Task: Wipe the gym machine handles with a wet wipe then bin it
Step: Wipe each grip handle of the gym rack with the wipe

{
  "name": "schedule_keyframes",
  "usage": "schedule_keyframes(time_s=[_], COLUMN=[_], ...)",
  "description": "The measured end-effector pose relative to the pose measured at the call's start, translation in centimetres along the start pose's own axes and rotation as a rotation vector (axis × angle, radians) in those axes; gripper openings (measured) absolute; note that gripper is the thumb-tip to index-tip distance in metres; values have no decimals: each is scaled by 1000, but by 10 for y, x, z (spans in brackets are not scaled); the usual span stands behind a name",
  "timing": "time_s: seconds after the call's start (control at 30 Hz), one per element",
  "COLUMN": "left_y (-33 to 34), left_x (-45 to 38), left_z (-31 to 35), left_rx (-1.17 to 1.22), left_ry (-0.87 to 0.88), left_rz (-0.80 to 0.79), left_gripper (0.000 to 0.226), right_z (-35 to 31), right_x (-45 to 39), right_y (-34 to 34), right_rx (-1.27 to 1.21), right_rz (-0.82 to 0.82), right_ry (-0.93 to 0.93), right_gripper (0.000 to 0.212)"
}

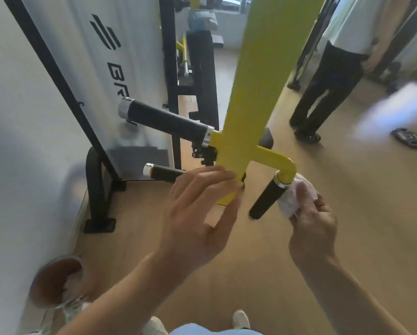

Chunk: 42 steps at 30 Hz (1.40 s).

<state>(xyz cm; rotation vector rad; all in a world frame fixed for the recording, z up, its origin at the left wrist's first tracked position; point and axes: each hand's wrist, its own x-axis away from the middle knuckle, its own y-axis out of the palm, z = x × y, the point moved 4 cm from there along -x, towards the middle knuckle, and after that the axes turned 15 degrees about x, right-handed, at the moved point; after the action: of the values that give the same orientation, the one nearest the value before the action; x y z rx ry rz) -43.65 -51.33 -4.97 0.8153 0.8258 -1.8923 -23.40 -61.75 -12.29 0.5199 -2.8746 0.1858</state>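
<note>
The right hand (pixel 310 223) grasps a crumpled white wet wipe (pixel 295 197) against the short black foam handle (pixel 266 197) under the yellow metal arm (pixel 256 93). The left hand (pixel 197 213), fingers relaxed and released, touches that arm's lower edge.

The machine arm (pixel 256 93) is bright yellow-green. Its handles are black with silver end rings: a long upper handle (pixel 166 120), a short lower handle (pixel 161 172) and a near handle (pixel 265 198). The wet wipe (pixel 293 198) is white. The machine's frame (pixel 98 180) is black, and its side panel (pixel 81 56) is pale grey with black lettering. The floor (pixel 359 213) is light tan wood. The bin (pixel 55 281) by the wall is brown inside with a clear liner. A bystander's trousers (pixel 323 88) are black.
</note>
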Motion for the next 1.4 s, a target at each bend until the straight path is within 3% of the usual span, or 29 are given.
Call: schedule_keyframes(time_s=[0.13,0.2,0.3,0.4,0.5,0.7,0.83,1.03,1.2,1.4], left_y=[55,77,97,108,111,115,113,112,111,110], left_x=[-27,-37,-43,-39,-38,-27,-18,-17,-13,-12], left_z=[28,30,26,28,32,38,38,40,37,38], left_rx=[-208,-393,-589,-659,-678,-669,-671,-647,-610,-595], left_ry=[-13,-81,-214,-307,-362,-403,-399,-401,-444,-445], left_rz=[-194,-247,-255,-260,-240,-218,-200,-190,-192,-185], left_gripper=[31,40,49,53,54,56,60,65,73,79], right_z=[-7,-3,1,-4,-10,-7,22,3,35,14], right_x=[6,5,-14,-35,-33,-25,-31,-29,-24,-28], right_y=[1,-3,-2,7,12,5,3,-1,3,4], right_rx=[-49,-59,67,209,363,318,461,324,440,280], right_rz=[-212,-302,-398,-528,-652,-615,-578,-576,-678,-631], right_ry=[-142,-239,-384,-451,-554,-613,-564,-590,-610,-599], right_gripper=[46,35,17,28,20,31,33,31,30,30])
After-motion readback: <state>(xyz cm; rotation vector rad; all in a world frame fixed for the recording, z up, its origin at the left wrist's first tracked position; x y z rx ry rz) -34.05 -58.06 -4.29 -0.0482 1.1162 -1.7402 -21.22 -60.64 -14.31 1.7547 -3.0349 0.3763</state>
